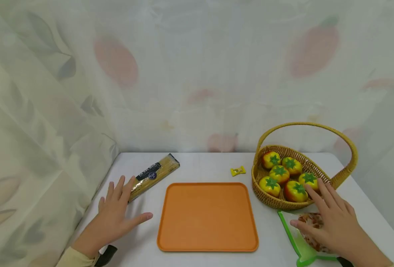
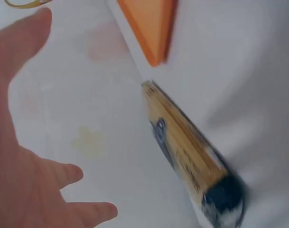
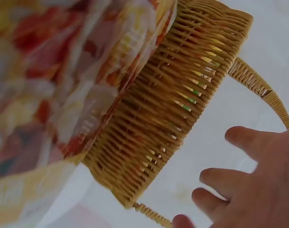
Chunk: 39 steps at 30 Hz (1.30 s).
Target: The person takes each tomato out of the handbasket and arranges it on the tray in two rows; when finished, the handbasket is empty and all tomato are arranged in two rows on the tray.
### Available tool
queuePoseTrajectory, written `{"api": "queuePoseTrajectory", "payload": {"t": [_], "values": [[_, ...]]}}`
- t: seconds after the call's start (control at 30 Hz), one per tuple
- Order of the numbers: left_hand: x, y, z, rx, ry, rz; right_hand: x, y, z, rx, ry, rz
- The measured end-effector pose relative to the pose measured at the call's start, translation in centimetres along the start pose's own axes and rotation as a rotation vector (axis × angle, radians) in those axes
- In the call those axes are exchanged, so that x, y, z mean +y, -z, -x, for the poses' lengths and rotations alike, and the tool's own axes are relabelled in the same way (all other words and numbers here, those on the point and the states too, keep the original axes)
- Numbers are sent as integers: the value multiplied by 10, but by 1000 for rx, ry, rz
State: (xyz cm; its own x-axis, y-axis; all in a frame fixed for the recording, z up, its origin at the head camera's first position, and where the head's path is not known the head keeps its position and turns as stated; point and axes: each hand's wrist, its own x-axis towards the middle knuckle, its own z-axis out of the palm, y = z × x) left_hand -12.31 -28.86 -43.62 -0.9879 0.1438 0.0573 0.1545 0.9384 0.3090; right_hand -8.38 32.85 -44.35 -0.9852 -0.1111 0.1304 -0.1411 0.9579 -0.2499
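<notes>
My left hand [image 1: 111, 218] hovers with fingers spread, its fingertips overlapping the near end of a long pack of dry spaghetti [image 1: 157, 174] in the head view. The same spaghetti pack [image 2: 187, 147] shows beside that hand in the left wrist view. On the right, my right hand [image 1: 334, 222] is also spread, over a green-edged clear bag [image 1: 294, 230] with reddish-brown pieces inside, partly hidden by the hand. Its fingertips overlap the front rim of a wicker basket [image 1: 273, 202] holding several yellow-red persimmons [image 1: 279, 174]. Neither hand holds anything.
An orange tray [image 1: 207, 217] lies in the middle of the white table [image 1: 203, 167]. Behind its right corner is a small yellow wrapped candy [image 1: 238, 171]. The basket's tall handle [image 1: 304, 123] arches upward. Patterned curtains [image 1: 197, 74] stand behind and at the sides.
</notes>
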Motion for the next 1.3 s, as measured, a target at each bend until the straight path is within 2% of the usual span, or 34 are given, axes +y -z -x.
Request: {"api": "queuePoseTrajectory", "payload": {"t": [0.17, 0.3, 0.43, 0.6, 0.8, 0.9, 1.07, 1.3], "values": [[9, -8, -17, -34, -37, 174, -4, 5, -16, -1, 34, -80], [19, -16, -31, -113, -22, 285, -9, 12, -33, -39, 33, -131], [29, -25, -44, -193, 20, 371, -11, 17, -48, -58, 48, -109], [36, -33, -58, -209, 90, 389, -12, 17, -63, -66, 82, -63], [40, -40, -68, -264, 199, 424, -9, 14, -75, -82, 94, -20], [43, -43, -70, -286, 224, 417, -7, 13, -78, -91, 75, 1], [45, -46, -73, -307, 244, 473, -3, 12, -82, -96, 56, 37], [46, -50, -77, -358, 238, 487, -3, 9, -85, -127, 18, 37]]}}
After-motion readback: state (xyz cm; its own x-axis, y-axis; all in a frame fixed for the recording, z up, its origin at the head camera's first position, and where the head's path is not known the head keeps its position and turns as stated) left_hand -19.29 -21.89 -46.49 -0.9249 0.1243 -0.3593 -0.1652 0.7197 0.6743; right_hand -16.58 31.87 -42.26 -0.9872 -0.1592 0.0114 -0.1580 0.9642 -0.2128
